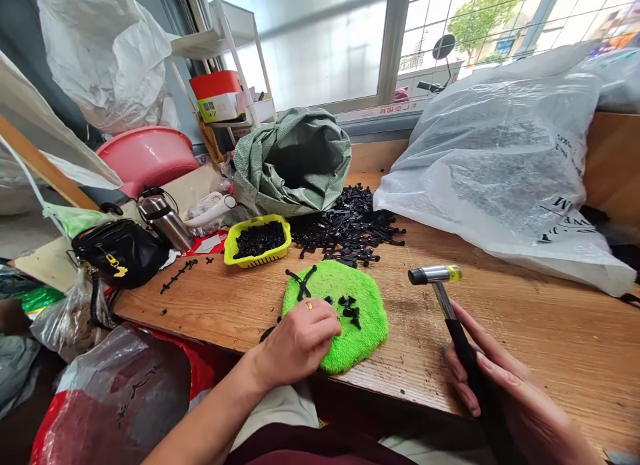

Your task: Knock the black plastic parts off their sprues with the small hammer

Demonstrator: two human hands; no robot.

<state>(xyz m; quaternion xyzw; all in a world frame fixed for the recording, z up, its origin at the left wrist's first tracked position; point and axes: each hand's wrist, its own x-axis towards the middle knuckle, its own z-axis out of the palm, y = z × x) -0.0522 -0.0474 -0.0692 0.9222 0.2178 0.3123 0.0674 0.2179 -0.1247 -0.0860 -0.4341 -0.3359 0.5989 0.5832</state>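
My left hand (pixel 305 335) rests over the bright green fluffy pad (pixel 367 345), its fingers pinched together. What the fingertips hold, if anything, is hidden. Beside them on the pad lie several small black pieces (pixel 351 311), and a thin crossed black strip (pixel 303 283) lies near the pad's far left edge. To the right, my right hand (pixel 505 378) is closed round the black grip of a small hammer (pixel 443 298), raised over the wooden table with its head up. The head has a black face on one end and a yellow one on the other.
Behind the pad, a yellow basket (pixel 230 251) holds black pieces, next to a heap of black parts (pixel 355 225) spilling from a green woven sack (pixel 255 178). White plastic bags (pixel 480 165) cover the back right. At left are a black bag (pixel 123 251) and a steel flask (pixel 167 221).
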